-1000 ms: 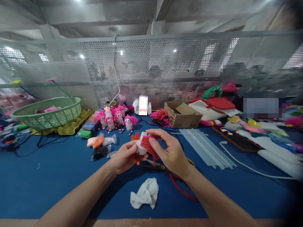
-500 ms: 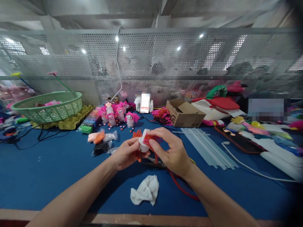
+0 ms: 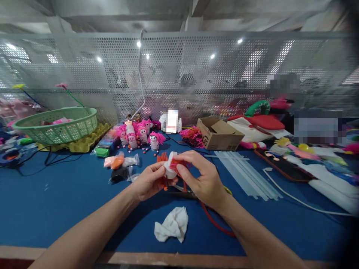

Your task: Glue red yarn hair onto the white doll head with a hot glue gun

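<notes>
A small white doll body [image 3: 169, 171] is held at the centre, over the blue table. My left hand [image 3: 153, 179] is closed round its lower left side, and a dark leg with an orange end hangs below the fingers. My right hand [image 3: 200, 175] pinches pink and orange yarn [image 3: 175, 163] against the top of the white piece. Orange strands [image 3: 162, 158] show just behind my left fingers. Under my right hand lie scissors [image 3: 185, 194], partly hidden. A crumpled white tissue [image 3: 172, 225] is in front of the hands.
Pink-haired dolls [image 3: 137, 135] stand behind, near a cardboard box [image 3: 221, 135] and a pink yarn pile [image 3: 193, 136]. A green basket [image 3: 57, 127] is at the left. Glue sticks [image 3: 246, 175], a white cable [image 3: 294, 201] and a dark tray [image 3: 286, 166] lie at the right.
Both hands keep nearly the same pose on the white piece and the yarn. The view has shifted very slightly.
</notes>
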### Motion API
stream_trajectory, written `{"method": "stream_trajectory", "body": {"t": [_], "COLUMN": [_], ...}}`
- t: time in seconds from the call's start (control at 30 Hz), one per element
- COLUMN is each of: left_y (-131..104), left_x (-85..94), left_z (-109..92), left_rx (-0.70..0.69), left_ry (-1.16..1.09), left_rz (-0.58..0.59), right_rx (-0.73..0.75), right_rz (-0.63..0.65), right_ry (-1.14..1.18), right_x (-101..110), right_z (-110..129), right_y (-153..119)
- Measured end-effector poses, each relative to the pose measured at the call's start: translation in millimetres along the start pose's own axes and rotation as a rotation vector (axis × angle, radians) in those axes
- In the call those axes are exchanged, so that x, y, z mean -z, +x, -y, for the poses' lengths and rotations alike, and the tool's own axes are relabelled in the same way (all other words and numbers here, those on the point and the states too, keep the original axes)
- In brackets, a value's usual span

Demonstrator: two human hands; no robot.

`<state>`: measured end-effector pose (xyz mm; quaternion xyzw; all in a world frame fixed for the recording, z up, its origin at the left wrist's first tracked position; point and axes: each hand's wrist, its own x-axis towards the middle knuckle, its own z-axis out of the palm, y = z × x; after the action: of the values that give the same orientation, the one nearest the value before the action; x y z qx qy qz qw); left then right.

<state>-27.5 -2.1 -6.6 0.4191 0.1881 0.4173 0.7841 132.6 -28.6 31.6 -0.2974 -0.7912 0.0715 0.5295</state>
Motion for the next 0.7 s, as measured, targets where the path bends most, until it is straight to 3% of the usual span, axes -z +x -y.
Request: {"method": "stream_trajectory", "body": {"t": [0.7], "left_y": [-0.5], "left_x": [-0.4], "left_z": [-2.4], "left_rx": [-0.005], "left_ry": [0.018], "left_rz": [0.009], "right_rx": [0.014], "right_rz": [-0.077], "right_ry": [-0.016], "right_x": [0.2], "right_z": [1.6], "right_y": [0.6]}}
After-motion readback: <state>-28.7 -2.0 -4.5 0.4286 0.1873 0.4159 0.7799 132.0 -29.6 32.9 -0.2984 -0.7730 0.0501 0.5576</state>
